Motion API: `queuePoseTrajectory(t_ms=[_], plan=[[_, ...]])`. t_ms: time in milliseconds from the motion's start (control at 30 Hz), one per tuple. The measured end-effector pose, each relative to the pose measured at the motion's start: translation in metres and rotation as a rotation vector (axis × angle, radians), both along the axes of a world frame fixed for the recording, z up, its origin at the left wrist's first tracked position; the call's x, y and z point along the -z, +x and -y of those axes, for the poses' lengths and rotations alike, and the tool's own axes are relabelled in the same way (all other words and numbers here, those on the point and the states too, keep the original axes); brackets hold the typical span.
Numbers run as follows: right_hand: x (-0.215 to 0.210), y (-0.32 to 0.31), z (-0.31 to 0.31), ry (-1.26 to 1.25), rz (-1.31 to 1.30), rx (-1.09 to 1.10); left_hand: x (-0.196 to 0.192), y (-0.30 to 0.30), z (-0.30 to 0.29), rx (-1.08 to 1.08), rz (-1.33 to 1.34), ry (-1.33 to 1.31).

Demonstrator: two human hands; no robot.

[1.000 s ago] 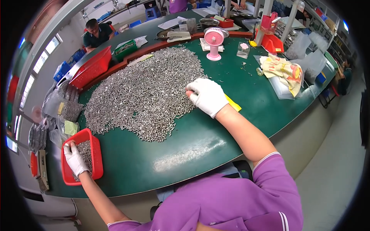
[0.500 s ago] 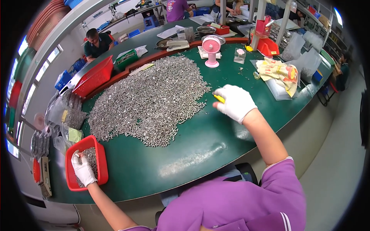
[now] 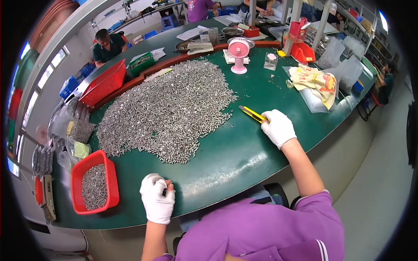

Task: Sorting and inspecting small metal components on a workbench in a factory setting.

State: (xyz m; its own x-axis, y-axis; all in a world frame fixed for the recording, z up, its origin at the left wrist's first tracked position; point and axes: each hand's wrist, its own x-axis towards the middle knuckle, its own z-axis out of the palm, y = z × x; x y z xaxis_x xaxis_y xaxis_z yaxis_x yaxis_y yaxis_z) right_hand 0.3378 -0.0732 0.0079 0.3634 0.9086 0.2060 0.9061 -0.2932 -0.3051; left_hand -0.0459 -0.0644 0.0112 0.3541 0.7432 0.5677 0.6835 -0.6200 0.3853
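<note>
At right, fingers point(image 3: 270, 115) seem curled round a cutter point(image 3: 252, 114).

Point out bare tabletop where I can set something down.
Bare green tabletop lies between the metal pile, left hand and right hand, which holds a yellow cutter. A second patch separates the red basket from the left hand; a third, the right hand from the yellow cloth. Crowded: the pile and the left end, where plastic bags bunch behind the basket.
</note>
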Motion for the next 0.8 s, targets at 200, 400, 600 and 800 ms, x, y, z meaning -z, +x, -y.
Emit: queuePoseTrajectory(t_ms=[200, 400, 600, 800], plan=[[-0.026, -0.038, 0.021, 0.137, -0.990, -0.311, 0.017, 0.000, 0.006, -0.035, -0.063, -0.042], [-0.017, -0.077, 0.040, 0.108, -1.494, -0.525, 0.018, 0.001, 0.008, -0.043, -0.041, -0.055], [-0.008, -0.094, 0.043, -0.184, -1.148, -0.525, 0.017, -0.001, 0.009, -0.058, -0.051, -0.073], [-0.024, -0.132, 0.051, 0.108, -0.330, -0.677, 0.016, 0.000, 0.004, -0.052, -0.024, -0.109]])
